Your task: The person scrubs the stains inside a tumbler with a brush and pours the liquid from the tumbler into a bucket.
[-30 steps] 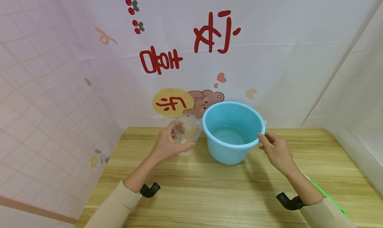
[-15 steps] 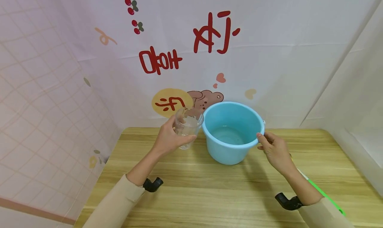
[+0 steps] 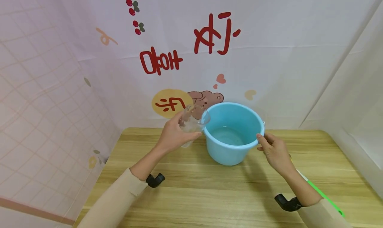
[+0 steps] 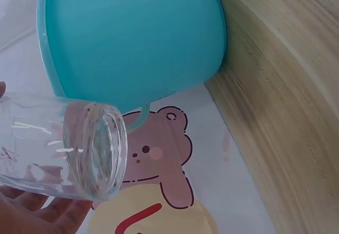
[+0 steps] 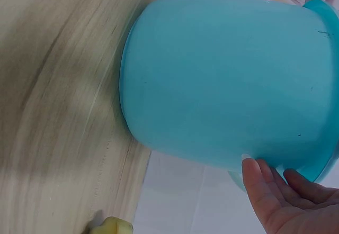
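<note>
My left hand (image 3: 175, 135) grips a clear drinking glass (image 3: 194, 119) from its left side, thumb across the near face. The glass is raised off the table and leans right, its mouth at the left rim of a light blue bucket (image 3: 225, 153). Its thick base (image 4: 103, 152) shows in the left wrist view, with fingers behind the wall. The bucket stands upright, and a pale sheen shows at its bottom. On the other side my right hand (image 3: 276, 153) pinches the bucket's rim, thumb on top. The right wrist view has its fingers (image 5: 259, 189) against the outer wall below the rim.
A stick with a green and white handle (image 3: 324, 195) lies on the wooden table (image 3: 215, 194) beneath my right forearm. A yellow end piece (image 5: 112, 226) appears in the right wrist view. A printed white cloth (image 3: 284, 71) hangs close behind the bucket.
My left hand has lifted the glass and moved it right to the bucket's rim, tilting its mouth toward the bucket. The right hand keeps its hold on the rim.
</note>
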{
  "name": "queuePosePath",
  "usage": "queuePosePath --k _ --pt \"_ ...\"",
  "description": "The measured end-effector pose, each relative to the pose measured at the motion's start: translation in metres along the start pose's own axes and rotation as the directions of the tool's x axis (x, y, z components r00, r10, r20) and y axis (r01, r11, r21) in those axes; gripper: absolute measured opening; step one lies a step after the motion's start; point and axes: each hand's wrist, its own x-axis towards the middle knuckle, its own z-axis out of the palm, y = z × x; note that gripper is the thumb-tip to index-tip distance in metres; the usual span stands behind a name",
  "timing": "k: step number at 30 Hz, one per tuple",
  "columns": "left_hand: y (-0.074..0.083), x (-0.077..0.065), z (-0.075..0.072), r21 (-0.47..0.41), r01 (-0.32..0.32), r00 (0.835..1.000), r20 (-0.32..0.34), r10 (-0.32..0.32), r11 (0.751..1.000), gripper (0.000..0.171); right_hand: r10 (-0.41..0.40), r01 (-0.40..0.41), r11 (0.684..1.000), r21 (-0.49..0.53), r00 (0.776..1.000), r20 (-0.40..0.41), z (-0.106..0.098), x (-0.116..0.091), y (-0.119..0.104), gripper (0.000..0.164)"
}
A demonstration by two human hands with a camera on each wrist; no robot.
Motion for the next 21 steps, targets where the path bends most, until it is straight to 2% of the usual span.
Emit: queuePosePath --k 8,14,21 --pt "0.003 0.008 0.007 0.057 -0.037 0.999 -0.018 0.038 0.998 0.084 -0.021 0.021 1.0 -0.009 1.0 0.003 0.0 0.0 0.003 0.062" --pt "0.007 0.011 0.01 0.135 -0.038 0.999 -0.033 0.043 0.99 0.087 -0.023 0.023 1.0 -0.011 1.0 0.005 0.0 0.0 0.003 0.062" --pt "0.012 0.013 0.014 0.2 -0.058 0.997 -0.04 0.068 0.978 0.076 -0.017 0.017 1.0 -0.007 1.0 0.005 -0.001 0.0 0.002 0.061"
